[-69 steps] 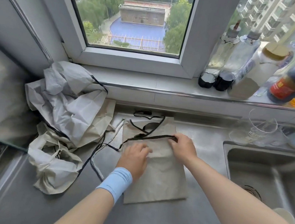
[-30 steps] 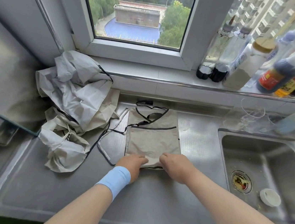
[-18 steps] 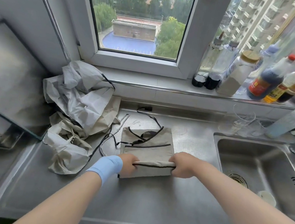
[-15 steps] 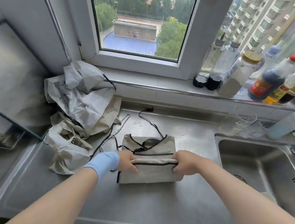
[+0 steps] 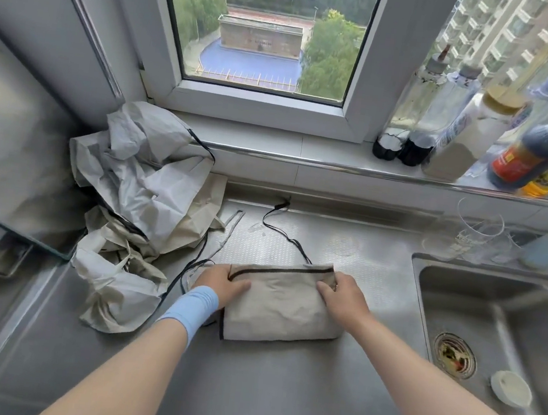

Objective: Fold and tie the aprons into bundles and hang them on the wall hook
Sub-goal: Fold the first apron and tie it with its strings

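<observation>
Steel counter (image 5: 277, 397), folded apron (image 5: 279, 306), crumpled aprons (image 5: 141, 211), glasses (image 5: 478, 229)

The folded apron (image 5: 283, 306) lies mid-counter (image 5: 243, 393); the left hand (image 5: 221, 283) rests on its left end, the right hand (image 5: 344, 298) on its right end; its strap (image 5: 283, 229) trails from the far edge toward the back wall; a pile of aprons (image 5: 142, 198) sits left, reaching the far corner; the sink (image 5: 500, 321) lies right, a lid (image 5: 510, 393) in it just near-right of the drain (image 5: 454, 355); glasses (image 5: 477, 228) stand behind the sink; bottles (image 5: 481, 139) line the sill (image 5: 273, 143) far right.
</observation>
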### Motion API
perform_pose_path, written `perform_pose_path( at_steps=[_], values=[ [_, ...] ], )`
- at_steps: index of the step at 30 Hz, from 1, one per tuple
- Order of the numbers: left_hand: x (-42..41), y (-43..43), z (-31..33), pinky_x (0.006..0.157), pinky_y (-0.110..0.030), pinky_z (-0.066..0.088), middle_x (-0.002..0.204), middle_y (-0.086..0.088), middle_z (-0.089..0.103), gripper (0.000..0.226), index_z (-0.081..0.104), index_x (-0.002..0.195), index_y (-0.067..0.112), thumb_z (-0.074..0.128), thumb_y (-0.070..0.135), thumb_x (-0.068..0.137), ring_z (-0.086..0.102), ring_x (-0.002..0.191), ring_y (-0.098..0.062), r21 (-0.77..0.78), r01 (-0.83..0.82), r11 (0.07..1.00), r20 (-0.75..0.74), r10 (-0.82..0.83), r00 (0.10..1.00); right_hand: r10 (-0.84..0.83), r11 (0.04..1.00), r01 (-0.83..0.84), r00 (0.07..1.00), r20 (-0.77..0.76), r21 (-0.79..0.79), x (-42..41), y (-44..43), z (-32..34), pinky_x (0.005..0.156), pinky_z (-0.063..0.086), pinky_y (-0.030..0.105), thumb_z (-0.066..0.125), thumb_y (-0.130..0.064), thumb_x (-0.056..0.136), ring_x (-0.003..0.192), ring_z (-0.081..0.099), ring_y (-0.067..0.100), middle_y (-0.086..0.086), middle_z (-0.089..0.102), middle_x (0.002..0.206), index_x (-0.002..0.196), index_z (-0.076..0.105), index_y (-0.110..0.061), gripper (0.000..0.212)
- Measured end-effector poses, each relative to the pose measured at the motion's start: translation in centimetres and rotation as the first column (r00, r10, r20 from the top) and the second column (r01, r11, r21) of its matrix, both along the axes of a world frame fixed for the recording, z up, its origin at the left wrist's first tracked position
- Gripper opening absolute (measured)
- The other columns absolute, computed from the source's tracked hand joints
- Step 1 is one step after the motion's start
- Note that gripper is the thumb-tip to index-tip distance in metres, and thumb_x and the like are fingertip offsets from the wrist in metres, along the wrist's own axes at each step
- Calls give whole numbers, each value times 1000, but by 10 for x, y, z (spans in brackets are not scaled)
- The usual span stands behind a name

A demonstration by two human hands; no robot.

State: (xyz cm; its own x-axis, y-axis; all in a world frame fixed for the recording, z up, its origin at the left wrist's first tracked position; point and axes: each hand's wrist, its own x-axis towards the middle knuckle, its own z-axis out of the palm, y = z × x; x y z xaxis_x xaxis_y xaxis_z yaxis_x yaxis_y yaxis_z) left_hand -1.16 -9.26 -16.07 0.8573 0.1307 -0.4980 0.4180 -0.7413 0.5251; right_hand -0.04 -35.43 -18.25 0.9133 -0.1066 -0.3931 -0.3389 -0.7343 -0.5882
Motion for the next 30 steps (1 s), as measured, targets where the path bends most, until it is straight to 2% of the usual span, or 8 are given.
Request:
perform_pose_path(
  at_steps=[4,7,11,16,19,22,26,30],
  values=[
    [5,-22,-18,88,-34,43,126,-5,44,50,45,126,18,67,20,81,50,112,-26,300,-22,954,185,-36,982,-5,998,5,1000,8,-61,6,6,-16,79,40,31,63,-30,89,96,54,26,7,57,99,69,46,-25,27],
    [-6,-51,-27,89,-35,44,125,-3,48,46,56,120,24,64,20,75,52,109,-24,437,179,882,375,-359,855,7,993,-4,1000,24,-120,7,8,-24,93,39,35,59,-26,93,109,47,30,11,52,111,84,53,-16,14],
    [-21,-80,-47,101,-43,43,140,-7,53,53,63,121,25,37,45,81,53,125,-29,438,502,746,137,-607,783,54,978,-36,995,83,-206,3,12,-33,99,41,41,61,-20,91,118,45,32,13,48,123,120,53,-8,32],
    [-23,-83,-71,115,-44,-10,162,-2,-4,75,12,154,28,0,53,84,-10,149,-23,420,554,719,59,-630,774,420,839,-260,869,263,-479,-7,27,-35,106,35,47,51,-13,78,135,40,36,17,42,148,141,43,-10,64],
    [-20,-81,-71,117,-41,-10,162,3,-7,71,0,154,27,3,52,88,-13,148,-19,454,527,719,87,-624,776,655,654,-486,748,112,-579,-10,33,-45,116,15,51,36,-32,88,142,38,33,15,42,152,141,51,-11,59],
    [-19,-66,-75,117,-38,-10,160,6,-14,69,4,153,35,10,57,88,-14,148,-17,455,562,691,86,-662,744,551,672,-443,835,1,-593,-10,20,-60,117,10,52,33,-51,91,143,36,35,12,40,154,146,47,-13,68],
    [-22,-34,-82,116,-42,3,161,-2,8,68,21,152,34,28,61,90,9,149,-22,498,504,706,94,-622,778,529,681,-432,849,-11,-591,-13,9,-69,119,0,55,29,-59,93,150,20,31,5,21,163,155,28,-19,73],
    [-31,-16,-87,112,-48,10,158,-6,24,72,31,149,25,37,59,86,16,146,-21,531,451,717,105,-584,805,551,708,-478,834,-16,-520,-10,5,-70,120,-14,46,9,-63,90,149,-23,20,-2,-24,162,157,-9,-27,79]
  ],
)
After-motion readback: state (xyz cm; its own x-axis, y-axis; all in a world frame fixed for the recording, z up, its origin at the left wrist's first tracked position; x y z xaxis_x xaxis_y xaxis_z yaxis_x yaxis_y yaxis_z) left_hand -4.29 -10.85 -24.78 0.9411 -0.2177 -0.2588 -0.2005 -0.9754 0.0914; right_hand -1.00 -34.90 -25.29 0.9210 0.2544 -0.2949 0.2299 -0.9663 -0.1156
